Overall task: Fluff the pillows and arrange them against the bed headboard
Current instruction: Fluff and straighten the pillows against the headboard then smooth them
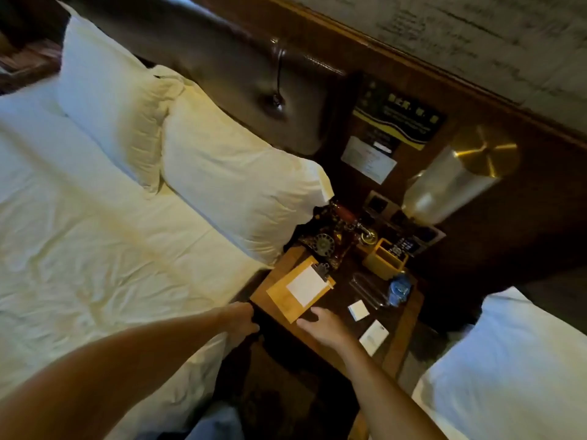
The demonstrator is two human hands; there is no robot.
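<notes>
Two white pillows lean against the dark padded headboard (222,65). The far pillow (108,100) stands upright. The near pillow (235,188) lies tilted, and its corner hangs over the bedside table. Both hands are well short of the pillows. My left hand (243,322) is at the mattress edge by the table's corner, its fingers curled down into the dark gap, so what they hold is hidden. My right hand (320,327) rests flat on the table's front, fingers apart, beside a clipboard.
The wrinkled white sheet (95,249) covers the bed. The wooden bedside table (405,338) carries an old rotary phone (327,242), a clipboard (286,296), a yellow holder (381,262), water bottles (398,290) and small cards. A lamp (454,182) stands behind. A second bed (508,360) is at right.
</notes>
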